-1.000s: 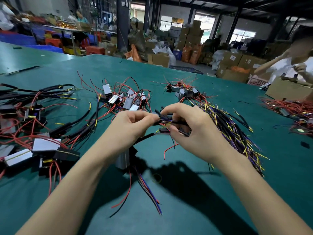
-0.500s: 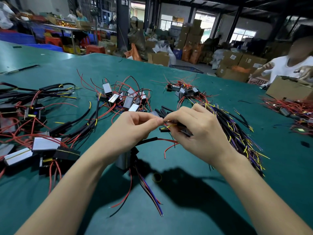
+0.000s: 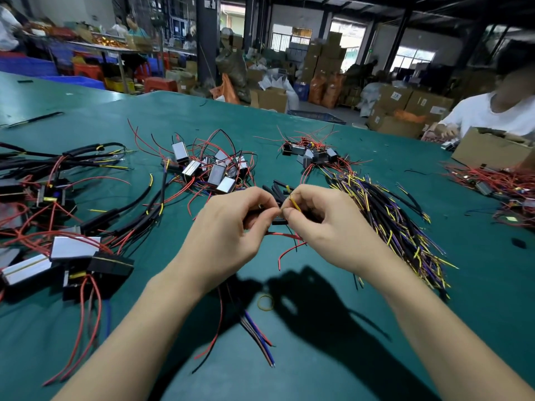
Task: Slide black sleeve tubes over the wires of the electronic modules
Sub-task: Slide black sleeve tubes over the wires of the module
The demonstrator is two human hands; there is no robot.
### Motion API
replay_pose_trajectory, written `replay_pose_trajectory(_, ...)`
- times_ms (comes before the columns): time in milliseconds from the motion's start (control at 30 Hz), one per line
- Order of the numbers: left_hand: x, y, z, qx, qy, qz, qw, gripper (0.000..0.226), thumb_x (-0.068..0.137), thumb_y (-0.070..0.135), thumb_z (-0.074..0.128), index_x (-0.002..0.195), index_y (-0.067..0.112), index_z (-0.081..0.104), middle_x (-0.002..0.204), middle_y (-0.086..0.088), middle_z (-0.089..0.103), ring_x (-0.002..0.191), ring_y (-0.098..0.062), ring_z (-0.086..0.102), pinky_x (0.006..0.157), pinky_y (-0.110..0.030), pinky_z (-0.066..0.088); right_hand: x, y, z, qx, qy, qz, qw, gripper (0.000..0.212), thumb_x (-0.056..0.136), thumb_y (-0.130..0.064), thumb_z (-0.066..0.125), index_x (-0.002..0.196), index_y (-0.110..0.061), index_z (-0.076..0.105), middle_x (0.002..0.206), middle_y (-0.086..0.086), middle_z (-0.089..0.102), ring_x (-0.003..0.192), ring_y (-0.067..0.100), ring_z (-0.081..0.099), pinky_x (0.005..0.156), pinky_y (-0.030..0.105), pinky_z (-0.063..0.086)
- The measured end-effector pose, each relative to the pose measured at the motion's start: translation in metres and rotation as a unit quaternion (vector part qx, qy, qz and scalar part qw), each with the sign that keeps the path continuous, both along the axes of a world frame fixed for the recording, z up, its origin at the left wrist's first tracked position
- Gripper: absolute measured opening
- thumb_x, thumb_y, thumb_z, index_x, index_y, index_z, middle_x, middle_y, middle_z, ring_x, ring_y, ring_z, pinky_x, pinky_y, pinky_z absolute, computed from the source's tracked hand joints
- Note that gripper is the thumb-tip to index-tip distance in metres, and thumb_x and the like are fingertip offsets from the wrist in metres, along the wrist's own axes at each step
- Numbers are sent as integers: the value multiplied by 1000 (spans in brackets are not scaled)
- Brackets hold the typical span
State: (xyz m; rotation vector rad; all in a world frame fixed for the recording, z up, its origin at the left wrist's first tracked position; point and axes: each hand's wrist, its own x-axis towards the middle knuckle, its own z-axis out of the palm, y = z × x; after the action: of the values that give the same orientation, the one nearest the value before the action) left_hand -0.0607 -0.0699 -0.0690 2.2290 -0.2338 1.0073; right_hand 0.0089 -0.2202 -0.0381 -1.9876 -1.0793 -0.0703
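My left hand [image 3: 231, 227] and my right hand [image 3: 324, 224] meet fingertip to fingertip above the green table [image 3: 347, 357]. The left hand grips a black sleeve tube [image 3: 279, 222] whose end pokes out toward the right hand. The right hand pinches a thin yellow wire [image 3: 295, 204] at the tube's mouth. Red, blue and black wires [image 3: 260, 340] hang from under the left hand down to the table; the module they belong to is hidden by the hand. Loose black sleeve tubes [image 3: 278, 188] lie just behind my fingers.
Silver modules with red wires [image 3: 214, 172] are piled behind the hands, a smaller pile [image 3: 312, 154] further right. A big bundle of black, yellow and purple wires [image 3: 388, 221] lies at right. Sleeved modules [image 3: 72, 250] cover the left. A rubber band [image 3: 265, 302] lies below. A person [image 3: 492, 111] sits at the far right.
My hands have drawn closer together, fingertips now touching. The right hand has let go of the black piece it gripped and now pinches a yellow wire at the tube's end.
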Motion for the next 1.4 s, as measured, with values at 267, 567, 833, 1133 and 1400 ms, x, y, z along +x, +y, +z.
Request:
replay_pose_trajectory(267,-1,-8,2,171,-79,18,982,20,90,19,52,88,4,65,80,-4,66,70,-20,57,65,-29,45,8,-10,4,60,457,75,884,30,81,-6,54,54,-17,62,66,2,18,45,8,26,52,20,27)
replay_pose_trajectory(567,7,-11,-2,-190,78,-27,978,19,89,12,62,72,20,64,45,14,42,46,-3,30,47,-11,26,11,-5,-1,35,241,8,970,10,91,-12,61,83,-8,66,56,-1,52,48,6,46,53,16,37)
replay_pose_trajectory(833,7,3,2,-311,154,-57,936,21,89,25,62,70,18,69,53,3,36,48,-9,25,42,-16,20,4,-1,-4,99,-32,11,995,36,84,-2,65,112,-23,56,72,5,58,54,23,50,55,29,43)
replay_pose_trajectory(1133,2,2,7,-326,179,-111,922,24,90,25,60,70,22,73,58,-9,31,51,-12,23,46,-20,17,3,-2,-7,23,-295,-33,955,10,90,-14,62,92,-10,71,82,5,61,66,25,59,58,44,50)
replay_pose_trajectory(1400,7,-4,-4,-209,90,-37,973,16,88,12,65,73,17,64,42,13,41,41,-3,28,44,-12,25,2,2,-5,15,-28,-38,999,11,85,-13,63,75,-15,68,64,-6,61,56,7,51,55,26,44)
